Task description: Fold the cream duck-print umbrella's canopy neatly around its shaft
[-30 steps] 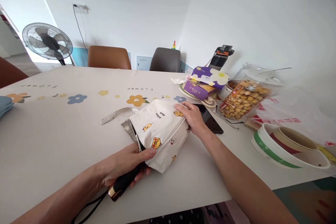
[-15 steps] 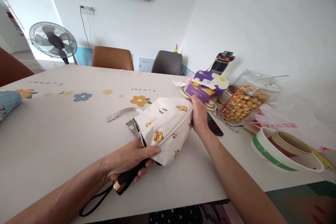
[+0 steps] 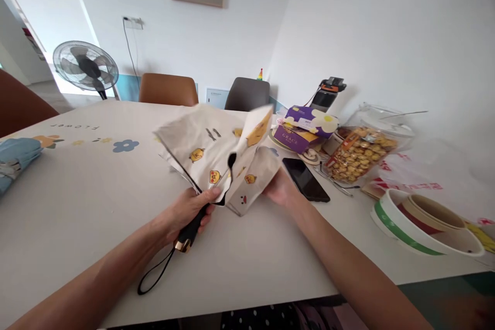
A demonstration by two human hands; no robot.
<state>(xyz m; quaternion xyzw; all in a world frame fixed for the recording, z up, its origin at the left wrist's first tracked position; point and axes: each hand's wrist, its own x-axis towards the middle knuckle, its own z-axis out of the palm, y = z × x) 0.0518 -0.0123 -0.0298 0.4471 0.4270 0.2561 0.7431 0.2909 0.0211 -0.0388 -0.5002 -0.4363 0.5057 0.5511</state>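
Observation:
A folding umbrella [image 3: 201, 136] with a cream canopy printed with yellow chicks lies across the middle, its panels loose and partly fanned out. My left hand [image 3: 195, 209] wraps round its black handle, the thumb pressed on the canopy's lower edge. A gold-coloured cap and a black wrist loop [image 3: 154, 276] hang at the handle's end. On the canopy's right side, my right hand [image 3: 280, 183] touches a fold of cloth; its fingers are hidden behind the fabric.
To the right are a black phone [image 3: 305, 179], purple boxes [image 3: 296, 136], a jar of snacks [image 3: 358, 154], eyeglasses [image 3: 336, 181] and a white-and-green tub [image 3: 406, 232]. A blue folded cloth item [image 3: 17, 160] lies at the left. Chairs and a fan [image 3: 87, 66] stand beyond the table.
The umbrella's canopy has loosened and spread, with panels flaring left and upward. My right hand has moved down and slightly left, behind a fold. My left hand still grips the handle.

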